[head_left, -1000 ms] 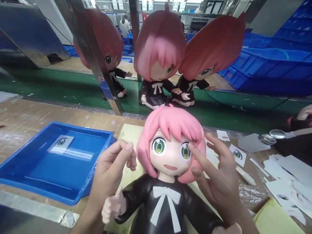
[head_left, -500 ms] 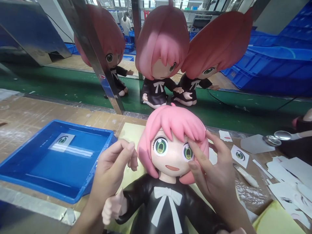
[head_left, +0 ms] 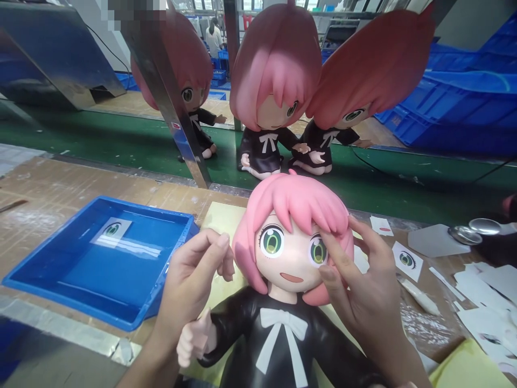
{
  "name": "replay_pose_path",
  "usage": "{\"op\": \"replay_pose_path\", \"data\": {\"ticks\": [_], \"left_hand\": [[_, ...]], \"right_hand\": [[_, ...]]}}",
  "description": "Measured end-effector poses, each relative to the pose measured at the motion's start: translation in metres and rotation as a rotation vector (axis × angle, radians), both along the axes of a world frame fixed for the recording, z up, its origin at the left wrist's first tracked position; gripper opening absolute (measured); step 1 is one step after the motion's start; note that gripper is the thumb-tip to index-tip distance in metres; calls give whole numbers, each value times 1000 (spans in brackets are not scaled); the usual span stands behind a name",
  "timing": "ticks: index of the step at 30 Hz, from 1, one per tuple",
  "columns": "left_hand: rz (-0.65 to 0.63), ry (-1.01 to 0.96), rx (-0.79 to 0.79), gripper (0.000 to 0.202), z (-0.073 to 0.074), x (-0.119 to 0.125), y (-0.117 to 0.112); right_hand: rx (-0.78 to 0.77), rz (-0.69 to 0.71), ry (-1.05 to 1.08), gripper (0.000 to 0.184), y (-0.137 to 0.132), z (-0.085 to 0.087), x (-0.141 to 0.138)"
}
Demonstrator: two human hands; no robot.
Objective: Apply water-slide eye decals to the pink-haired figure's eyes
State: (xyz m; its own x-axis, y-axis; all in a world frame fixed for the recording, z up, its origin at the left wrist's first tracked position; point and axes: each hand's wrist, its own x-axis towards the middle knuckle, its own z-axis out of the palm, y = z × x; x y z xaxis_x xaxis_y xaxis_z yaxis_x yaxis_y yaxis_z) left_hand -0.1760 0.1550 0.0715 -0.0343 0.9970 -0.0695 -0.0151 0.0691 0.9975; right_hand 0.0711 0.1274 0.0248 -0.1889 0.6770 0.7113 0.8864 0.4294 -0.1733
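Note:
A large pink-haired doll figure (head_left: 278, 269) in a black dress with a white bow (head_left: 283, 319) lies face up in front of me. Green eyes show on both sides of its face. My right hand (head_left: 361, 280) is at the doll's eye on the right, fingers spread, with the index fingertip at the eye's outer edge and the thumb by the cheek. Beside the doll's hair on the left, my left hand (head_left: 197, 269) hovers with curled fingers and the thumb pressed on the index finger. Nothing shows in that hand.
A blue tray (head_left: 97, 318) with water holds an eye decal (head_left: 113, 230). On the right lie another eye decal (head_left: 407, 261), spoons (head_left: 464, 235), a white tool (head_left: 420, 295) and paper scraps (head_left: 488, 323). More pink-haired dolls (head_left: 278, 70) sit on the green belt (head_left: 100, 137) behind.
The whole view has shifted slightly, so things appear a little further right. Both hands keep nearly the same pose around the doll's head.

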Motion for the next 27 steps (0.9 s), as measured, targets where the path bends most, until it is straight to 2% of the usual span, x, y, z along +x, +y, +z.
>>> {"op": "replay_pose_path", "data": {"ticks": [6, 15, 22, 24, 27], "left_hand": [[4, 6, 3, 36, 2, 1, -2], [-59, 33, 75, 40, -9, -8, 4], [-75, 52, 88, 41, -7, -8, 2], [-75, 46, 89, 41, -6, -9, 3], [-68, 35, 87, 41, -7, -9, 4]], "right_hand": [[3, 26, 29, 47, -3, -5, 3], [-17, 5, 16, 43, -3, -3, 2], [-13, 2, 48, 47, -5, -5, 1], [35, -53, 80, 51, -13, -9, 10], [138, -290, 151, 53, -36, -17, 40]]}}
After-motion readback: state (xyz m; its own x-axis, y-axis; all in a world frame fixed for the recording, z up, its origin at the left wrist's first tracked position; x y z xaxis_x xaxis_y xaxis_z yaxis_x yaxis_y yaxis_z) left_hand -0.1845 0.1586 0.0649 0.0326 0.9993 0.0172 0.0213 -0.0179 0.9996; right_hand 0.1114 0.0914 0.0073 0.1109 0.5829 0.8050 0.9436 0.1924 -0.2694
